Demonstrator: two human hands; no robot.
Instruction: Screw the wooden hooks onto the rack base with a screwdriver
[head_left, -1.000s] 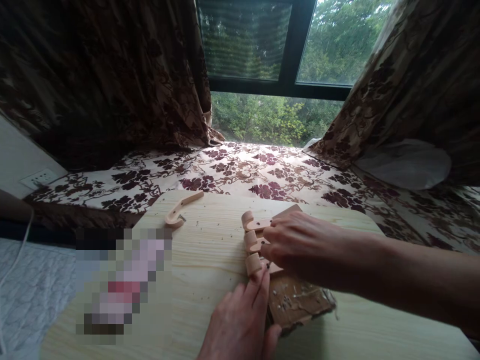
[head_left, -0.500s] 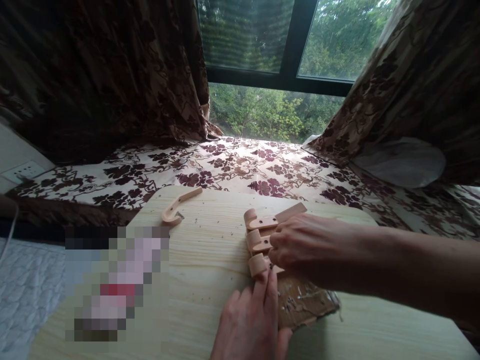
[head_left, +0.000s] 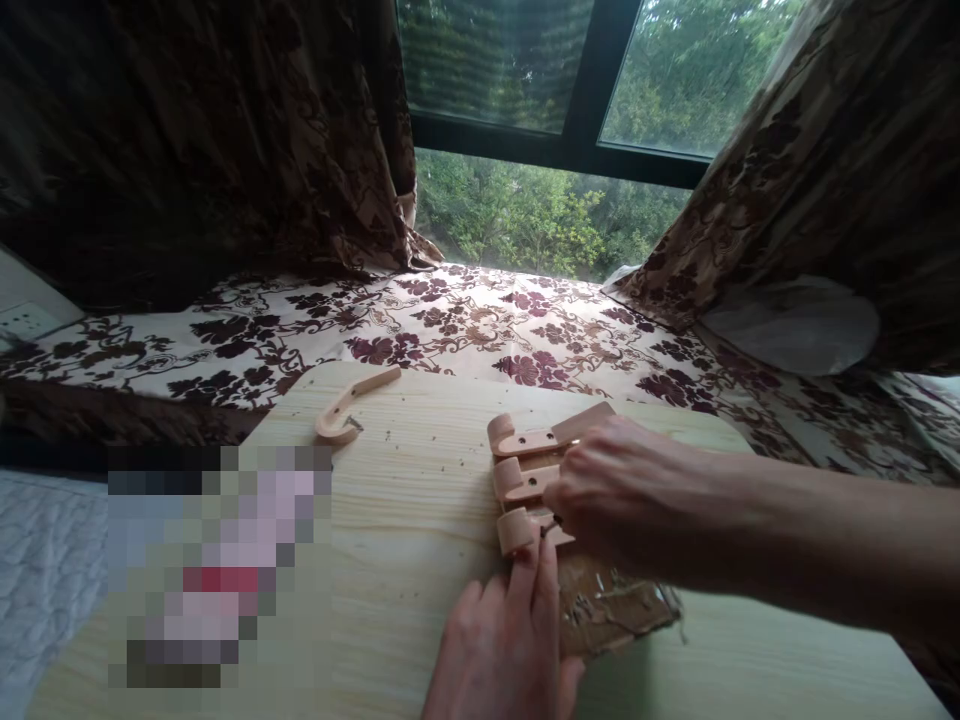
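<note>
Three pale wooden hooks lie side by side on a brown cardboard piece [head_left: 611,605]: a far hook [head_left: 525,440], a middle hook [head_left: 517,483] and a near hook [head_left: 515,530]. My left hand [head_left: 506,635] reaches up from below, its fingertips pressed on the near hook. From the right comes my right hand [head_left: 592,490], its fingers curled closed above the middle and near hooks. A small dark piece, perhaps a screw, shows by its fingertips at the near hook; what the fingers hold is hidden.
A fourth wooden hook [head_left: 341,415] with screws beside it lies at the far left of the pale wooden table [head_left: 390,600]. A blurred-out object [head_left: 247,540] is on the left. Behind are a floral-covered ledge [head_left: 465,320], curtains and a window.
My right hand has shifted slightly right and up off the near hook, showing more of the small dark piece. My left hand stays nearly where it was. The view has tilted a little.
</note>
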